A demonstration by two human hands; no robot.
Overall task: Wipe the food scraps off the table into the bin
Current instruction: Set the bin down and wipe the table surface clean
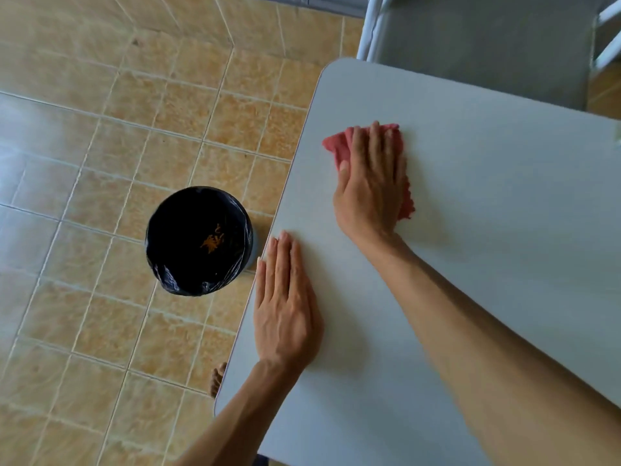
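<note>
My right hand (371,183) lies flat on a red cloth (337,147), pressing it onto the pale grey table (470,203) near the table's far left corner. Flat on the table at its left edge rests my left hand (285,304), fingers together and holding nothing. On the floor just left of that edge stands a round bin (198,240) lined with a black bag. Orange scraps (211,242) lie at the bottom of the bin. I see no scraps on the table surface.
Tan floor tiles (100,146) spread around the bin. A grey chair seat with a white frame (487,38) stands beyond the table's far edge. My bare toes (216,378) show by the table's near left corner.
</note>
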